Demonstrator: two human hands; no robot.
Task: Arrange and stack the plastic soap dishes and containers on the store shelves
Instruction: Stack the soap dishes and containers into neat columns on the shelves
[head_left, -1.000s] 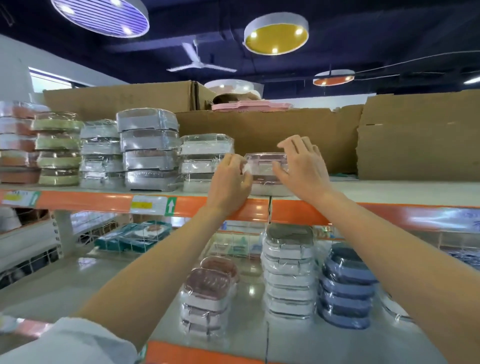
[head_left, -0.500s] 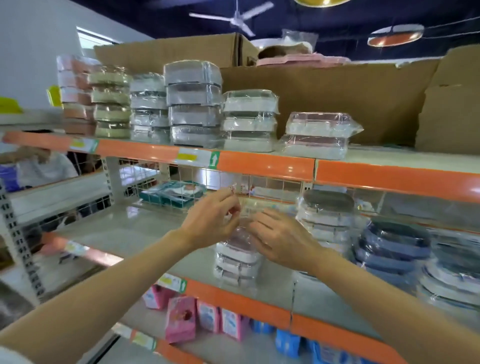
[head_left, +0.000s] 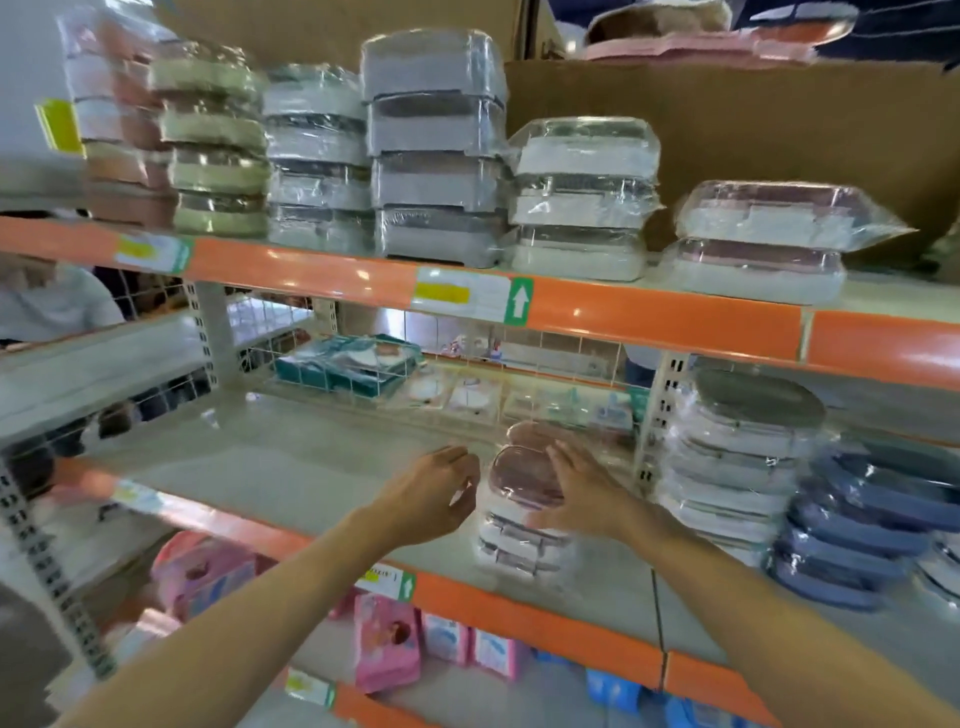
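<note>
A short stack of wrapped soap dishes with pink lids (head_left: 519, 480) stands on the middle shelf (head_left: 291, 467), with another pink-lidded dish (head_left: 535, 432) just behind it. My left hand (head_left: 436, 499) hovers at the stack's left side, fingers loosely curled and holding nothing. My right hand (head_left: 584, 488) is at its right side, fingers straight, against the top dish. On the top shelf two pink-lidded dishes (head_left: 763, 244) lie stacked at the right end of a row of wrapped dish stacks (head_left: 436, 145).
A taller white and grey stack (head_left: 737, 462) and a blue stack (head_left: 872, 525) stand to the right on the middle shelf. A teal box (head_left: 348, 364) sits behind a wire divider. Cardboard boxes (head_left: 779, 130) back the top shelf. Pink packages (head_left: 387, 642) fill the lowest shelf.
Both hands left the pink-lidded dish on the top shelf and came down to the pink stack on the middle shelf. The view has tilted down and left.
</note>
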